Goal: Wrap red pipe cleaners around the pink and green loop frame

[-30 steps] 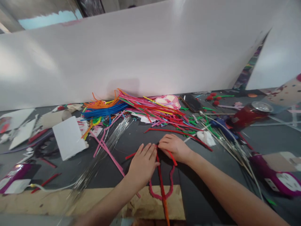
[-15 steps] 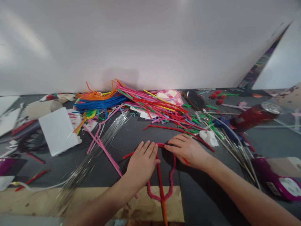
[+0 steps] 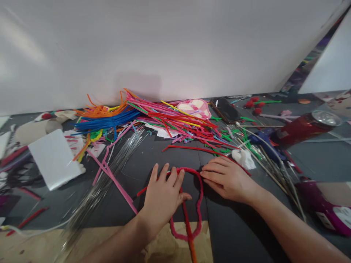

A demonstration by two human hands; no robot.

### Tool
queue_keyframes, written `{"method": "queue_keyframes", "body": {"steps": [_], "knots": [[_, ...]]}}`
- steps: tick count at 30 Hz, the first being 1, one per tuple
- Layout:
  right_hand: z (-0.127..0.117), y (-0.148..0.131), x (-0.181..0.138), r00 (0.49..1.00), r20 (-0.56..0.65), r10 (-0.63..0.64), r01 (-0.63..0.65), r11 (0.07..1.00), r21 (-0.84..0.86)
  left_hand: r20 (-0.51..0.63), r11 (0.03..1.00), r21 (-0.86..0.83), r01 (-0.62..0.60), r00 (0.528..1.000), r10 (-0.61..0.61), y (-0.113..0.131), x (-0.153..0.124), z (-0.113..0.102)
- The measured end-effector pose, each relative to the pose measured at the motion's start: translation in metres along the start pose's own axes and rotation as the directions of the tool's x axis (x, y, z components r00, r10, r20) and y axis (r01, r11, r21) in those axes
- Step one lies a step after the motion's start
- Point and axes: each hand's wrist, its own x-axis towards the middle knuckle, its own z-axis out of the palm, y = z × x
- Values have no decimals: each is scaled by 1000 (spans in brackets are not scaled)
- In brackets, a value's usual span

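Note:
A pink-red fuzzy pipe cleaner loop [image 3: 202, 190] lies on the dark table in front of me. My left hand [image 3: 164, 193] rests over its upper left side, fingers spread and thumb stretched inside the loop. My right hand [image 3: 230, 179] is at the loop's upper right, fingers extended side by side with the tips at its edge; its thumb is hidden. A straight pipe cleaner [image 3: 188, 228], red turning orange at the near end, runs down through the loop and crosses its bottom. Left of my left hand, a short red end [image 3: 142, 191] sticks out.
Behind the hands lies a heap of coloured pipe cleaners [image 3: 164, 113]. Thin metal wires [image 3: 109, 175] and a white card [image 3: 55, 159] are at left. A phone [image 3: 226, 110], red can [image 3: 304, 128] and purple object [image 3: 323, 204] are at right. Brown paper [image 3: 159, 243] lies nearest me.
My right hand has drawn slightly away from the left, and the loop's top right now shows as a rounded curve. My left fingers are spread wider. The view has shifted slightly.

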Motion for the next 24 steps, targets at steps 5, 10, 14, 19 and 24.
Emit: {"method": "queue_keyframes", "body": {"steps": [5, 10, 14, 19, 24], "knots": [[-7, -5, 2, 999, -51, 4, 3, 989, 146, 8, 1000, 7, -17, 1000, 17, 1, 3, 1], [0, -4, 2, 977, -100, 188, -177, 978, 110, 32, 1000, 2, -13, 999, 13, 1, 4, 0], [8, -7, 0, 982, -20, 190, -190, 981, -31, 36, 1000, 4, -7, 999, 7, 2, 4, -2], [14, -17, -2, 987, 28, 157, -153, 982, -111, 37, 1000, 24, -17, 999, 16, 4, 5, -2], [13, -25, -3, 983, 73, 166, -158, 981, -109, 40, 999, 54, -1, 999, -1, 10, 9, -5]]}}
